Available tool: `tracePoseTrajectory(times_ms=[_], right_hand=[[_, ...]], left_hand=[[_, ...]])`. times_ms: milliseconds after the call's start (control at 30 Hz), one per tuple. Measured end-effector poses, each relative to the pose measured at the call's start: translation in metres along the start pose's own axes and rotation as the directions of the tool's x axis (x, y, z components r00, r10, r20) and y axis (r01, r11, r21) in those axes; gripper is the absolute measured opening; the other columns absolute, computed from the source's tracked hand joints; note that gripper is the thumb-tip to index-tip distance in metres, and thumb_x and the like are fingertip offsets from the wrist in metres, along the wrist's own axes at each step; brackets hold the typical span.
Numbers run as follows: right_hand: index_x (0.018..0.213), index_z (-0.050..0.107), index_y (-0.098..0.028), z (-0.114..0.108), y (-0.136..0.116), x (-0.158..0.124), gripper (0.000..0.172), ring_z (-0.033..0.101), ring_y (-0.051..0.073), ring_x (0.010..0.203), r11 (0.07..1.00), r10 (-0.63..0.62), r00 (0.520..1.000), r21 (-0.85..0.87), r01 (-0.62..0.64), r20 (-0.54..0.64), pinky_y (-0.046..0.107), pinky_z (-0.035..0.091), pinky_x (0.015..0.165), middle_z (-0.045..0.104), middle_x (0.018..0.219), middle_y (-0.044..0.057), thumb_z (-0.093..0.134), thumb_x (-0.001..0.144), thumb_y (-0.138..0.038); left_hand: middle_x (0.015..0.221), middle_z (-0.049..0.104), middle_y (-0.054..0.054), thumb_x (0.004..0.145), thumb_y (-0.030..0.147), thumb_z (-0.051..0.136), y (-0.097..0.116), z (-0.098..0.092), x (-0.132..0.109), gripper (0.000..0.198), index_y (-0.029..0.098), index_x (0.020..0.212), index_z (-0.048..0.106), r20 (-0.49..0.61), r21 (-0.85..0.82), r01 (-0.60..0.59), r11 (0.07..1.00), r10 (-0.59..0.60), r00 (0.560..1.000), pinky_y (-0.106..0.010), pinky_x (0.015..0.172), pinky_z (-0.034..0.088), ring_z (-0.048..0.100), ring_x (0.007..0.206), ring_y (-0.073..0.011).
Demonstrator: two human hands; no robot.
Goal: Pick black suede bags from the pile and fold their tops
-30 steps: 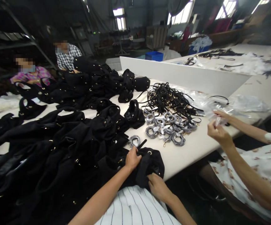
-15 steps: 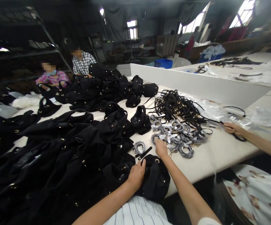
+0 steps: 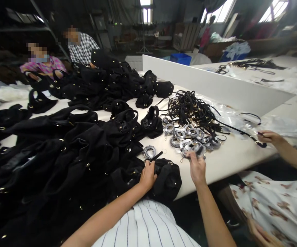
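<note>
My left hand (image 3: pixel 148 174) is closed at the near end of a short black strap (image 3: pixel 158 155), just in front of a coiled strap in clear wrap (image 3: pixel 149 152). Beneath and beside it lies a black fabric bag (image 3: pixel 167 180) with gold-coloured rings. At the near edge of the coil pile, my right hand (image 3: pixel 198 168) has its fingers closed on a wrapped coiled strap (image 3: pixel 199 148), partly blurred. Several more wrapped coils (image 3: pixel 180 133) lie around it on the pale table (image 3: pixel 215 171).
Heaped black bags (image 3: pixel 68 161) cover the left side. Behind the coils is a tangle of black straps (image 3: pixel 189 108). A white divider board (image 3: pixel 202 79) crosses the table. At right, a co-worker's hand (image 3: pixel 269 136) holds a black strap; two people sit at far left.
My right hand has moved right across the coils and now grips one at the front. My left hand has stayed by the short strap. The view has tilted down slightly.
</note>
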State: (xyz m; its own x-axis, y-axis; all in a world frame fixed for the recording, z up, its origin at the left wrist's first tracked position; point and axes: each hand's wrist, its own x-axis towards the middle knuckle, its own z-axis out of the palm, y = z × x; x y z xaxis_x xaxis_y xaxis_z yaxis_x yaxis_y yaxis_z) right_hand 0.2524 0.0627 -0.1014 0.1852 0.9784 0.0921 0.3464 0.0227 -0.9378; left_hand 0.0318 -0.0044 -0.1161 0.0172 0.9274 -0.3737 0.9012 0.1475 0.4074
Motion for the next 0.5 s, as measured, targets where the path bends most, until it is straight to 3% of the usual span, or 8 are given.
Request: tracePoseTrajectory(times_ms=[33,67,133,200,300,400,500], right_hand=[[0.084,0.053,-0.021,-0.013,-0.008,-0.016,0.039,0.058,0.021,0.091,0.963,0.058,0.998,0.263,-0.052,-0.015,0.039,0.049,0.09,0.057,0.085,0.005,0.042,0.099,-0.056],[0.079,0.051,-0.022,-0.024,-0.014,-0.034,0.038,0.057,0.02,0.086,0.869,0.125,0.992,0.482,-0.113,0.007,0.039,0.05,0.088,0.052,0.078,0.002,0.051,0.095,-0.057],[0.073,0.049,-0.023,-0.038,-0.021,-0.068,0.04,0.053,0.019,0.078,0.702,0.222,0.965,0.664,-0.257,0.139,0.038,0.051,0.082,0.042,0.07,-0.001,0.062,0.089,-0.057],[0.069,0.049,-0.022,-0.039,-0.019,-0.1,0.043,0.05,0.019,0.075,0.668,0.268,0.922,0.636,-0.386,0.278,0.036,0.05,0.075,0.041,0.068,-0.001,0.063,0.089,-0.057],[0.067,0.052,-0.02,-0.026,-0.009,-0.134,0.045,0.049,0.019,0.075,0.755,0.267,0.862,0.462,-0.465,0.431,0.034,0.046,0.074,0.049,0.071,0.003,0.061,0.09,-0.057],[0.072,0.058,-0.018,-0.006,0.001,-0.145,0.043,0.051,0.019,0.075,0.87,0.25,0.856,0.283,-0.404,0.453,0.034,0.045,0.076,0.055,0.075,0.004,0.062,0.089,-0.058],[0.09,0.065,-0.019,0.011,0.01,-0.14,0.043,0.056,0.021,0.079,0.892,0.232,0.881,0.272,-0.361,0.412,0.036,0.049,0.081,0.061,0.082,0.004,0.063,0.086,-0.062]], left_hand=[[0.132,0.046,-0.017,0.09,0.022,0.055,0.002,0.001,0.002,0.054,0.019,0.142,0.041,0.002,0.005,0.003,1.0,-0.003,1.0,-0.038,0.089,0.053,0.066,0.104,-0.0286],[0.133,0.046,-0.018,0.089,0.023,0.056,0.003,0.001,0.005,0.056,0.019,0.143,0.04,0.007,0.011,0.001,1.0,-0.001,1.0,-0.04,0.088,0.053,0.067,0.103,-0.0299],[0.133,0.048,-0.017,0.09,0.026,0.056,0.003,0.002,0.012,0.055,0.023,0.143,0.042,0.023,0.021,-0.012,1.0,0.011,1.0,-0.041,0.087,0.053,0.068,0.101,-0.0302],[0.13,0.054,-0.014,0.092,0.028,0.055,0.001,0.003,0.017,0.045,0.024,0.137,0.049,0.038,0.018,-0.035,0.999,0.034,0.999,-0.04,0.088,0.052,0.068,0.1,-0.0288],[0.124,0.062,-0.009,0.094,0.029,0.053,-0.002,0.004,0.02,0.034,0.025,0.127,0.056,0.048,-0.014,-0.097,0.995,0.098,0.994,-0.035,0.093,0.05,0.066,0.108,-0.0265],[0.123,0.067,-0.004,0.096,0.027,0.051,-0.002,0.005,0.014,0.027,0.026,0.122,0.058,0.055,-0.067,-0.183,0.981,0.187,0.981,-0.028,0.095,0.047,0.063,0.115,-0.0217],[0.114,0.071,-0.001,0.096,0.027,0.05,-0.002,0.004,0.003,0.021,0.027,0.114,0.061,0.068,-0.102,-0.242,0.965,0.249,0.966,-0.026,0.091,0.047,0.066,0.11,-0.0199]])
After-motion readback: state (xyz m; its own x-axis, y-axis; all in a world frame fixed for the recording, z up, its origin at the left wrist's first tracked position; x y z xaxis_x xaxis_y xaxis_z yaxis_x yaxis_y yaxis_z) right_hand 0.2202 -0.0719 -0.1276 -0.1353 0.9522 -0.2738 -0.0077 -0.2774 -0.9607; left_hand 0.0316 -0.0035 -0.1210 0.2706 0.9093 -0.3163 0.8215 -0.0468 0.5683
